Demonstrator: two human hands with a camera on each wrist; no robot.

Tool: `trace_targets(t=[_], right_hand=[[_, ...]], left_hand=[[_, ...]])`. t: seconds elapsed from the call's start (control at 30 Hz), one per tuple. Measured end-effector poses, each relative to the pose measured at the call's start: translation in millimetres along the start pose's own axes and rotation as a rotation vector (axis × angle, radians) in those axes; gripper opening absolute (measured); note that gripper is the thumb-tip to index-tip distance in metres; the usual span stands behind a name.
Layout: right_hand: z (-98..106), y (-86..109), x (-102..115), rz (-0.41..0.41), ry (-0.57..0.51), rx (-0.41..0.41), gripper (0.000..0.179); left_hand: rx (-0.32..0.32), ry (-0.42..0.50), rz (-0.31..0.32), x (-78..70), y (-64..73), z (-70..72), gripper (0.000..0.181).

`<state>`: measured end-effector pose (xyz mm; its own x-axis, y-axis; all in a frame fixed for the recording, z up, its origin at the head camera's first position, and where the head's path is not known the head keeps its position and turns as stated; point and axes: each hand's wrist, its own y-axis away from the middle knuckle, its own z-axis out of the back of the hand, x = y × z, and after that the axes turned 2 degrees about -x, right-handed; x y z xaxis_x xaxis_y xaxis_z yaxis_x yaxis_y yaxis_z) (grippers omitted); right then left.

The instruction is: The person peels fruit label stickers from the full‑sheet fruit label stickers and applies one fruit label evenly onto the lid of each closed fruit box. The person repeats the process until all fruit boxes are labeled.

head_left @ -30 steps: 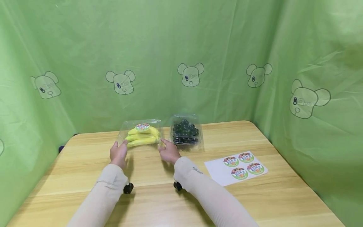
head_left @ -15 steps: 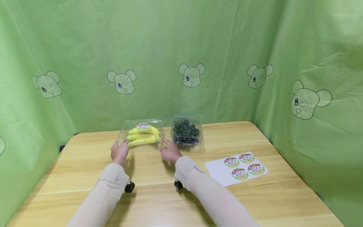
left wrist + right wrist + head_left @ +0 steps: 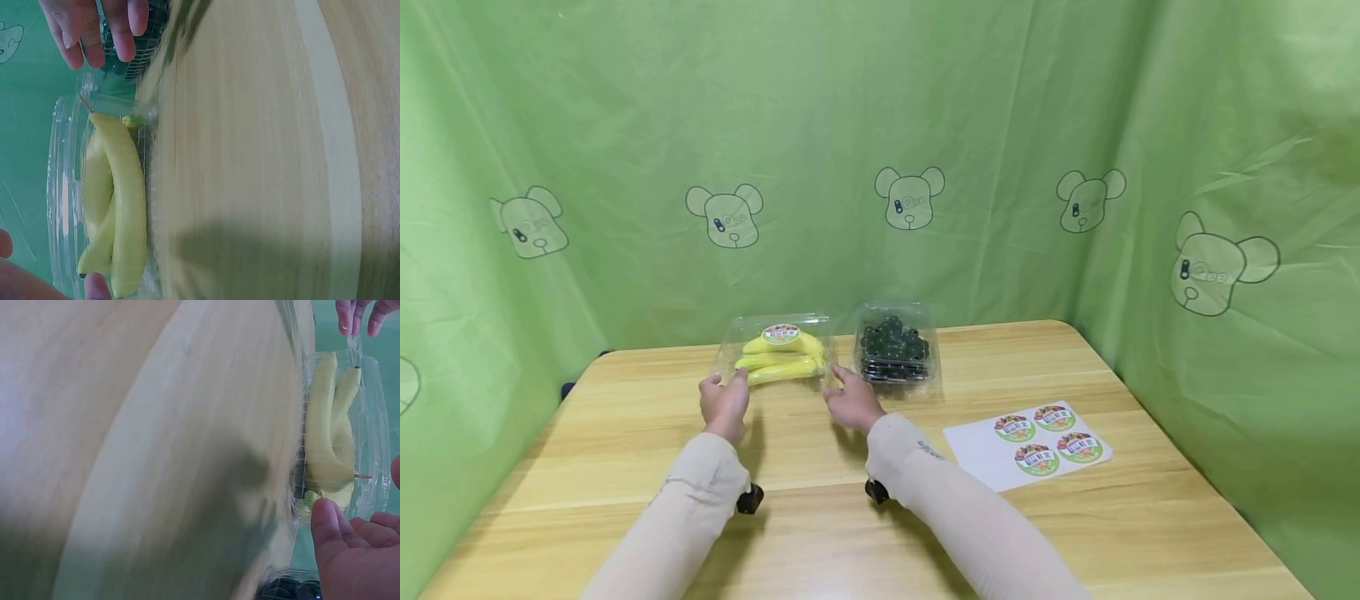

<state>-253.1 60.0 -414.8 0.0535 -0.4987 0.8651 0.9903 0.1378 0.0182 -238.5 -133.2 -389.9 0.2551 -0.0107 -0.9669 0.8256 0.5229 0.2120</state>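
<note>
clear container (image 3: 767, 319) of bananas (image 3: 781, 372) near the far edge of the surface (image 3: 625, 442), left hand (image 3: 724, 407) and right hand (image 3: 854, 403) at opposite ends, fingers spread and unclasped, contact unclear, tub (image 3: 897, 309) of dark round fruit (image 3: 895, 342) just beside, white sticker sheet (image 3: 976, 457) to the right

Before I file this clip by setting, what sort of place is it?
Probably a makeshift work booth: green sheeting hangs on three sides of a wooden table holding boxed bananas and a sticker sheet.

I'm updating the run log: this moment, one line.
left hand: at left end of banana box; right hand: at its right end; contact: unclear; sticker sheet: on table
</note>
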Motion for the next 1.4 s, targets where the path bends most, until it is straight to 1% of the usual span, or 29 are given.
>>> trace_targets(t=[0.1,0.3,0.5,0.6,0.73,0.83,0.97,1.07,1.17,1.27,1.4], right_hand=[[2.7,3.8,3.2,0.012,0.011,0.006,0.057],[8.3,7.7,5.4,0.031,0.015,0.015,0.059],[10.9,8.6,2.2,0.024,0.030,0.010,0.073],[12.8,9.5,0.6,0.026,0.066,-0.008,0.071],[17.3,11.9,-1.7,0.040,0.098,-0.015,0.060],[21.6,14.0,-4.3,0.040,0.096,-0.012,0.056],[27.4,15.7,-7.5,0.039,0.120,-0.027,0.052],[31.7,17.2,-9.0,0.046,0.138,-0.055,0.058],[35.7,19.2,-10.5,0.041,0.132,-0.074,0.065],[38.2,20.2,-13.9,0.030,0.135,-0.089,0.069],[41.1,20.2,-20.0,0.031,0.145,-0.119,0.066]], left_hand=[[0.011,0.008,-0.006,-1.4,1.8,0.4,0.064],[0.070,0.014,-0.028,-4.9,4.9,0.2,0.061],[0.116,-0.021,-0.037,-10.4,10.9,-2.8,0.061],[0.148,-0.037,-0.035,-13.5,14.6,-5.5,0.062],[0.180,-0.043,-0.035,-16.8,19.3,-9.9,0.061],[0.189,-0.048,-0.046,-18.2,22.1,-14.0,0.059],[0.208,-0.048,-0.052,-18.7,24.7,-19.5,0.058],[0.236,-0.036,-0.046,-18.4,26.2,-24.0,0.056],[0.260,-0.026,-0.052,-18.6,27.3,-29.5,0.054],[0.267,-0.020,-0.073,-19.8,27.9,-35.5,0.048],[0.260,-0.014,-0.099,-21.3,27.9,-43.2,0.042]])
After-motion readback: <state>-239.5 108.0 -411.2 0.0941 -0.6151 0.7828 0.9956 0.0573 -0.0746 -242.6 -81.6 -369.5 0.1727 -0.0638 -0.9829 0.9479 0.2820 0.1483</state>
